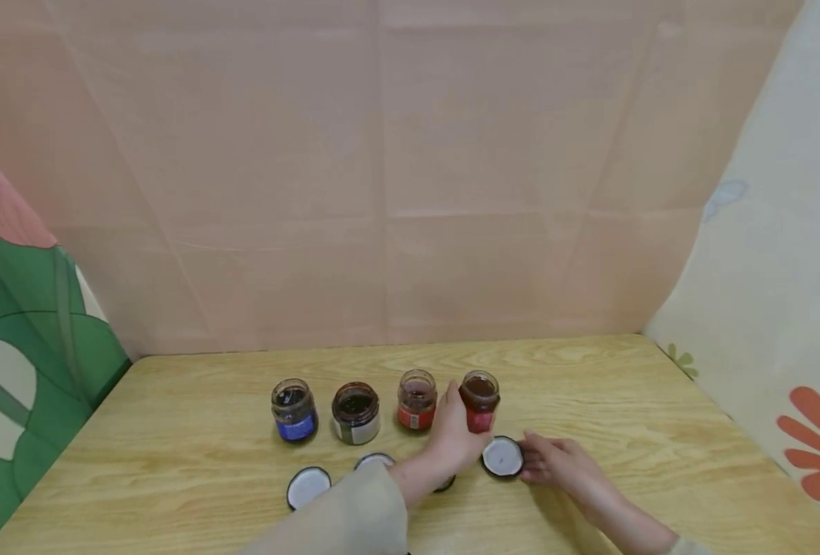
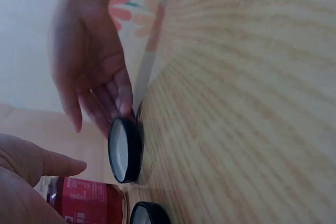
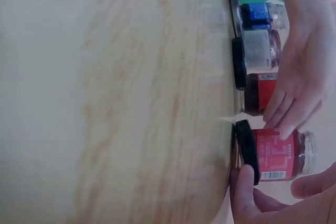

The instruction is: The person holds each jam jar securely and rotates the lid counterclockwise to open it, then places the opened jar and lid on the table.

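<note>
On the wooden table, my left hand (image 1: 449, 436) holds a glass jar with a red label (image 1: 482, 401), its fingers and thumb about the jar's side. The jar's mouth is uncovered and dark red contents show inside. My right hand (image 1: 564, 465) touches the rim of a black lid (image 1: 502, 456) lying pale side up just in front of that jar. In the left wrist view the right fingertips meet the lid's edge, while the right thumb stays apart. Left of my left hand stands another red-labelled jar (image 1: 417, 401), also uncovered.
Farther left stand an uncovered blue-labelled jar (image 1: 294, 410) and a wide white-labelled jar (image 1: 355, 413). Other lids lie in front, one of them a black-rimmed lid (image 1: 309, 487); my left forearm partly covers some. A pinkish cloth (image 1: 382, 193) hangs behind the table.
</note>
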`<state>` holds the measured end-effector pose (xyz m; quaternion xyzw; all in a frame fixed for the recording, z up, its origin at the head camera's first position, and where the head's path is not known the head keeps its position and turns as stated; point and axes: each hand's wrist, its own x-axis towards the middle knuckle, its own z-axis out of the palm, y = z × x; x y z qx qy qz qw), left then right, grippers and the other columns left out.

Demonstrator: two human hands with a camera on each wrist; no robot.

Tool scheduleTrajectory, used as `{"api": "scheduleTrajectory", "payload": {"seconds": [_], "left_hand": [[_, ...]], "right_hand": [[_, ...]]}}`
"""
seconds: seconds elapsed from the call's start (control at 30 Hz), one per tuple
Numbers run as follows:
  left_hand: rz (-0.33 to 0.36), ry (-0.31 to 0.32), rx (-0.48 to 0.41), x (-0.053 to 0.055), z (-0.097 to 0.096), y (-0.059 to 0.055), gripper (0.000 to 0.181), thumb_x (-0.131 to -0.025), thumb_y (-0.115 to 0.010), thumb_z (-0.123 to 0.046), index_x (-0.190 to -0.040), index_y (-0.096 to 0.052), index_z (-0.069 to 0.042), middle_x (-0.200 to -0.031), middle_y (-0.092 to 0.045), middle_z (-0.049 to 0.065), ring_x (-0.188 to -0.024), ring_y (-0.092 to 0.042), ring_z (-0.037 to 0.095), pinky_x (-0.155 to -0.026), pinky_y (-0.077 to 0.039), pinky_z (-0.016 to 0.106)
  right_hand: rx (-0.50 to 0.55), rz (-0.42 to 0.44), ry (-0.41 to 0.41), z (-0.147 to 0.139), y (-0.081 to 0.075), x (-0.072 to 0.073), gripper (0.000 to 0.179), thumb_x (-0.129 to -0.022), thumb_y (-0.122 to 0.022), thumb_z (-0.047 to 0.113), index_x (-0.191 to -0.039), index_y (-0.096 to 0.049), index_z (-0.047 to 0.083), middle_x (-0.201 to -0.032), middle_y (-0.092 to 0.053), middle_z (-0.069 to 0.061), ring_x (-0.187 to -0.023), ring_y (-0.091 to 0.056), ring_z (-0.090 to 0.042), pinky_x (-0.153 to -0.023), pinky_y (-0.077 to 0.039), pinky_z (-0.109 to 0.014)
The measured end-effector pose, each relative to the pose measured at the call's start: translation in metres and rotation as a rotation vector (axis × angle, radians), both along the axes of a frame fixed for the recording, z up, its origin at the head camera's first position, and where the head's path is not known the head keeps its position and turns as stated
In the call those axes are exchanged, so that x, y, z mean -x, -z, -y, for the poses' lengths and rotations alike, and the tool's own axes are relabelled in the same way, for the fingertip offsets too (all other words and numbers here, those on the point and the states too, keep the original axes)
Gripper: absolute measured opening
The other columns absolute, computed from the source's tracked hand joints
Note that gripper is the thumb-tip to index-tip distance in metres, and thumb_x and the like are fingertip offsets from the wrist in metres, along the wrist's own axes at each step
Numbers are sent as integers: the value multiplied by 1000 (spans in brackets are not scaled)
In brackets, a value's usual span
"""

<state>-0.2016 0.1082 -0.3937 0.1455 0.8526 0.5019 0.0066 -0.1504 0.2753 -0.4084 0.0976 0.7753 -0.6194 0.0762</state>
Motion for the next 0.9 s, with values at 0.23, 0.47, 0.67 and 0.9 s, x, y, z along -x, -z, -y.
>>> {"api": "scheduleTrajectory", "payload": {"seconds": [0.23,0.47,0.67,0.9], "left_hand": [[8,90,32,-20,14,-6,90,-76,-78,-9,-146,-24,9,-150,-30,28,-139,-31,39,-114,-27,50],[2,154,72,-33,34,-9,85,-79,-75,-13,-147,-26,6,-151,-30,25,-138,-33,39,-112,-29,52],[-33,167,127,-39,48,-8,82,-82,-72,-19,-148,-27,0,-151,-32,22,-135,-38,39,-109,-33,53],[-80,188,148,-41,55,-6,79,-84,-70,-19,-147,-28,3,-150,-33,22,-136,-36,38,-110,-31,53]], "right_hand": [[-110,-4,59,1,-7,3,49,-103,-39,22,-123,-49,-22,-115,-63,-29,-103,-65,-29,-88,-53,-37],[-147,-15,36,-2,-9,7,50,-104,-37,24,-125,-48,-20,-125,-58,-30,-113,-60,-36,-94,-50,-42],[-147,-43,11,-8,-12,7,47,-105,-35,21,-127,-49,-18,-128,-56,-30,-114,-59,-34,-90,-53,-34],[-191,-74,-24,-5,-20,0,38,-99,-50,21,-122,-58,-8,-119,-65,-16,-98,-62,-12,-79,-51,-26]]}}
